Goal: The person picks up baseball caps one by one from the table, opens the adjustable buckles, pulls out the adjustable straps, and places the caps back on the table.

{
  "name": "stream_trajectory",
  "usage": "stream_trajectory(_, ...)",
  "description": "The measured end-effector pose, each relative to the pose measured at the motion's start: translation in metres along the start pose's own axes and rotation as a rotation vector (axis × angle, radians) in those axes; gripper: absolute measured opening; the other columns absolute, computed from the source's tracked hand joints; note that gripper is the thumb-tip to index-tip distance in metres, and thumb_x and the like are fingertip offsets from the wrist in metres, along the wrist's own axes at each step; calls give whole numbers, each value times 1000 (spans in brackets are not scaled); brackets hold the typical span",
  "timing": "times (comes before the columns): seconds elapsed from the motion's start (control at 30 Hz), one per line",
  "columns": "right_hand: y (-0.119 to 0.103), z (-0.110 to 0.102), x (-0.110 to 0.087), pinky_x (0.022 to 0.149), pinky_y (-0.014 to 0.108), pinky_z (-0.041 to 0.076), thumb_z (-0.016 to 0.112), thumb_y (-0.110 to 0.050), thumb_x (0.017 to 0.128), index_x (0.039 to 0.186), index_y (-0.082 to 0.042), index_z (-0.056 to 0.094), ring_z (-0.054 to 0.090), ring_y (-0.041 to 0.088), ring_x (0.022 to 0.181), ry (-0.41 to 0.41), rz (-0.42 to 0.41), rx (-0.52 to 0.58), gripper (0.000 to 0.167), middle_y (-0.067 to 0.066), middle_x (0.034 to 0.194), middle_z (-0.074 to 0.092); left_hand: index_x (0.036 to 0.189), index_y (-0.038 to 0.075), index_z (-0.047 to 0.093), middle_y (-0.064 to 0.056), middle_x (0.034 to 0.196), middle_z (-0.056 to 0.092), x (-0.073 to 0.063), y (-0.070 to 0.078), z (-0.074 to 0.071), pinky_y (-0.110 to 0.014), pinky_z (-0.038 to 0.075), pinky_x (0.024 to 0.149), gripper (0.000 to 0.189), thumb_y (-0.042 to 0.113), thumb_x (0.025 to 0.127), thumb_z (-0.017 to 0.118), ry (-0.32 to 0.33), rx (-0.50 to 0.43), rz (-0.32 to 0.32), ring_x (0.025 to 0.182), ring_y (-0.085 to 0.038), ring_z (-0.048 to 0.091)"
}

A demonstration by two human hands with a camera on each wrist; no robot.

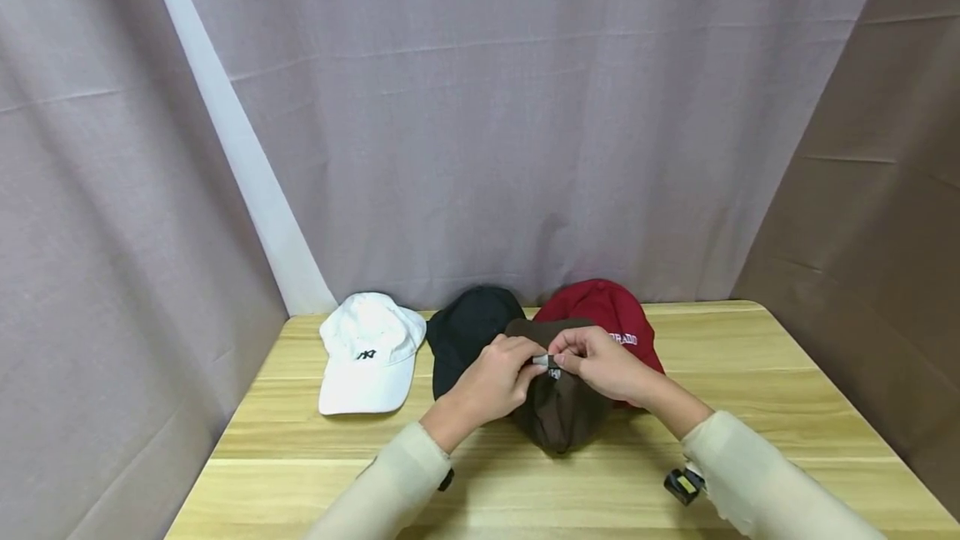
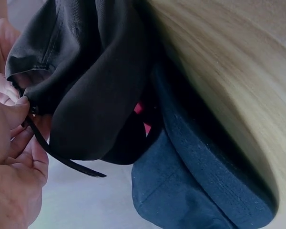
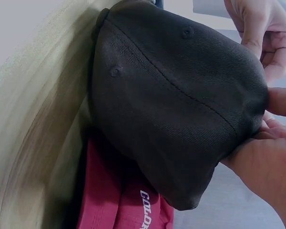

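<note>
A dark brown baseball cap (image 1: pixel 558 419) stands on the table between my hands, its back adjustment strap turned up toward me. My left hand (image 1: pixel 493 377) pinches the strap near its buckle from the left. Opposite it, my right hand (image 1: pixel 600 365) pinches the same closure between thumb and finger, the fingertips of both hands almost meeting. In the left wrist view the loose end of the strap (image 2: pixel 66 161) hangs out past the fingers. The right wrist view shows the smooth crown (image 3: pixel 176 90) of this cap, with the right thumb at its edge.
Behind the brown cap lie a black cap (image 1: pixel 472 323) and a red cap (image 1: pixel 592 298) with white lettering, both partly covered. A white cap (image 1: pixel 367 357) sits at the left of the wooden table (image 1: pixel 300 473). Grey curtains (image 1: pixel 487 148) hang behind.
</note>
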State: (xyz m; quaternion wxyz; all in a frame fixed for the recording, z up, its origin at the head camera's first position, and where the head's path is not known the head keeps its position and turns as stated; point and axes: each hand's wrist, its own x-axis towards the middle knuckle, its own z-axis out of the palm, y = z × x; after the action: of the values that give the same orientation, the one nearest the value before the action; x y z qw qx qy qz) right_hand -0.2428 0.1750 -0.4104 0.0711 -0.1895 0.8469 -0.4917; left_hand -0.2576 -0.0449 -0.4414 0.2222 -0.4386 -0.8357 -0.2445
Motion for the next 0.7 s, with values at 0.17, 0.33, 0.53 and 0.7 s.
stream_trajectory(0.17, -1, 4, 3, 67, 22, 43, 61, -2, 100, 101, 1, 68, 53, 8, 73, 12, -24, -10, 8, 4, 80, 64, 110, 12, 76, 1, 107, 80, -2, -1, -4, -31, 56, 90, 9, 16, 103, 71, 13, 12, 6, 99, -14, 74)
stream_trajectory(0.33, -1, 10, 3, 64, 21, 42, 65, -7, 101, 98, -2, 67, 54, 6, 69, 37, -44, -28, 7, 3, 78, 66, 110, 11, 77, 0, 106, 80, -2, -1, -4, -30, 56, 89, 10, 14, 102, 72, 28, 22, 25, 98, -14, 74)
stream_trajectory(0.53, -5, 14, 3, 54, 22, 37, 72, -12, 100, 93, -2, 65, 44, 5, 58, 68, -54, -35, 14, 1, 69, 60, 110, 10, 77, 0, 105, 79, -2, -2, -4, -30, 56, 89, 10, 12, 100, 74, 37, 36, 47, 97, -14, 73)
stream_trajectory(0.7, -6, 16, 3, 56, 22, 37, 71, -9, 100, 93, 0, 65, 46, 6, 59, 72, -34, 5, 13, 4, 70, 62, 110, 10, 76, 0, 104, 79, -3, -3, -3, -30, 56, 89, 10, 12, 100, 74, 47, 21, 59, 97, -14, 73)
